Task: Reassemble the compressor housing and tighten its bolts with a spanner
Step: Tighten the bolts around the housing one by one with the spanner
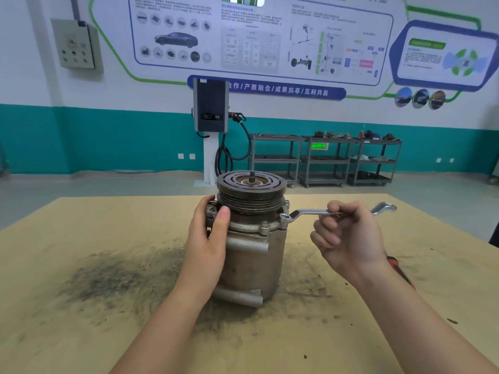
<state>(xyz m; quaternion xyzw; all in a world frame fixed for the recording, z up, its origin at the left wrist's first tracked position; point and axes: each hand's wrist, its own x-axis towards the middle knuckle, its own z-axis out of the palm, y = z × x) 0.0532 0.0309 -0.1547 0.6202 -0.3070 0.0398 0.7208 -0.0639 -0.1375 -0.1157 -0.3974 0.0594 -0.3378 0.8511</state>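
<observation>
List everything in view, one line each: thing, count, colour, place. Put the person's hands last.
compressor: one, grey-brown metal, upright at table centre
pulley: one, dark, on top of the compressor
spanner: one, silver, ring end on a flange bolt at the compressor's right
table: one, tan, dark grime around the compressor
red tool handle: one, partly hidden behind the right forearm
charging station: one, grey, by the back wall
carts: three, dark grey, along the back wall
electrical box: one, beige, upper left wall
left hand: steadies the compressor
right hand: grip on the spanner
</observation>
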